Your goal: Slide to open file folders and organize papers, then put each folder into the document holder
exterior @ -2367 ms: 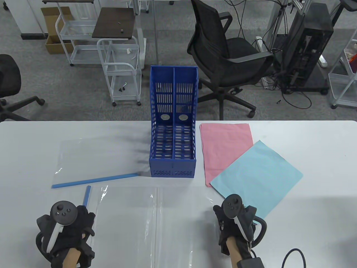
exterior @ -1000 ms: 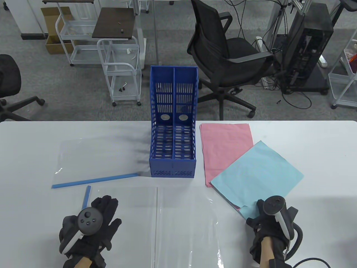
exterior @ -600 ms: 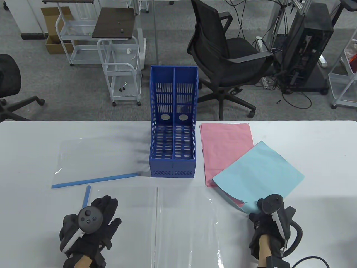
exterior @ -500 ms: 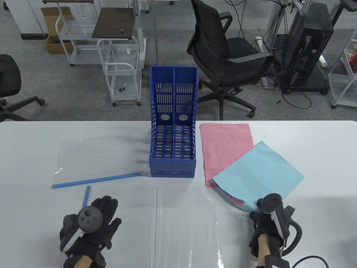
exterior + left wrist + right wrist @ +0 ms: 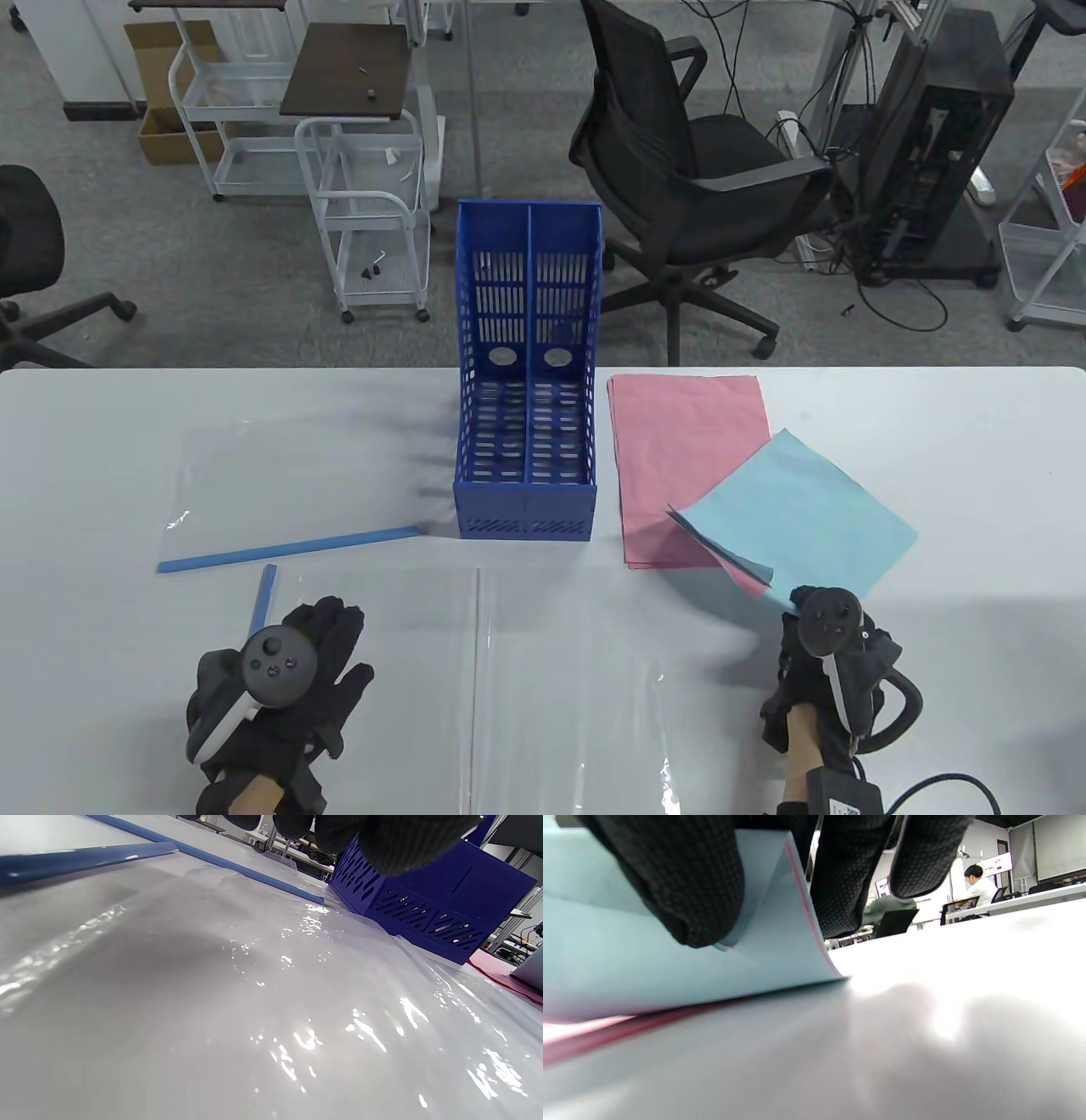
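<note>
An open clear file folder (image 5: 526,679) lies flat at the table's near edge. My left hand (image 5: 329,638) rests flat on its left leaf, fingers spread; the same glossy folder (image 5: 254,1005) fills the left wrist view. My right hand (image 5: 795,604) pinches the near corner of the light blue paper (image 5: 806,509) and lifts it, so the near edge curls up over pink sheets. In the right wrist view the thumb (image 5: 687,878) and fingers clamp the blue paper (image 5: 628,976). The blue two-slot document holder (image 5: 526,441) stands empty behind the folder.
A pink paper stack (image 5: 687,441) lies right of the holder, partly under the blue paper. A second clear folder (image 5: 288,475) with its blue slide bar (image 5: 288,550) lies at the left. A loose blue slide bar (image 5: 265,594) rests beside my left hand.
My left hand went from curled to flat on the folder. My right hand moved right to the blue paper's near corner, pinched it and raised it, curling the sheet's edge.
</note>
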Motion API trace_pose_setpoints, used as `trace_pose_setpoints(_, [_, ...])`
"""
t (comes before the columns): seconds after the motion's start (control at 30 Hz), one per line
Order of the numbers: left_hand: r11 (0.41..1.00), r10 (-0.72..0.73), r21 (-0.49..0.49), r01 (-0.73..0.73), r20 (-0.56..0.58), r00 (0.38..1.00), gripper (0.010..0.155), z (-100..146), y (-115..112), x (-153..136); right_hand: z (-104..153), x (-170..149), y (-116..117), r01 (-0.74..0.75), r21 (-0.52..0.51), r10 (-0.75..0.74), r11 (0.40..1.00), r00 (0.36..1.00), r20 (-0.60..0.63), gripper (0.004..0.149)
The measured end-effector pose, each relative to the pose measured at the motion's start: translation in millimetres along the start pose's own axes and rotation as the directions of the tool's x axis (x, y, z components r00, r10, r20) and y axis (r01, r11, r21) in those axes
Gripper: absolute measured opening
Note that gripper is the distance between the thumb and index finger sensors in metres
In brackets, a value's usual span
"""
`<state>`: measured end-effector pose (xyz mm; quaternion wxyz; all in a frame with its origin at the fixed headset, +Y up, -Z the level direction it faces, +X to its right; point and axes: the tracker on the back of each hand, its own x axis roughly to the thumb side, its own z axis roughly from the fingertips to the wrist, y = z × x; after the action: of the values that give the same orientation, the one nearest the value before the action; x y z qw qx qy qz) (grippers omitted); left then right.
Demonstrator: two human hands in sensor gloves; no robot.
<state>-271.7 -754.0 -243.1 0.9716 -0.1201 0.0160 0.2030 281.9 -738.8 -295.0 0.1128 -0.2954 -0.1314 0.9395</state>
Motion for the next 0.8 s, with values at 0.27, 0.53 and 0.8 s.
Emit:
trace_pose_setpoints(0.27, [1.0, 0.022, 0.009, -0.022, 0.018, 1.0, 0.069, 0.1, 0.3, -0.2, 14.0, 22.6, -53.4, 0.213, -0.124, -0.202, 0.969, 0.975, 0.096, 0.041])
trace_pose_setpoints(0.53, [0.998, 0.063, 0.011, -0.064, 0.054, 0.997, 0.07, 1.1, 0.0, 0.3, 27.8, 54.8, -102.0, 0.388, -0.024, -0.368, 0.921, 0.891, 0.265, 0.041])
trace_pose_setpoints(0.8, [0.986, 0.164, 0.017, -0.168, 0.118, 0.979, 0.072, 5.0, 2.0, -0.6, 44.4, 85.8, -151.0, 0.382, 0.078, -0.383, 0.921, 0.846, 0.372, 0.042])
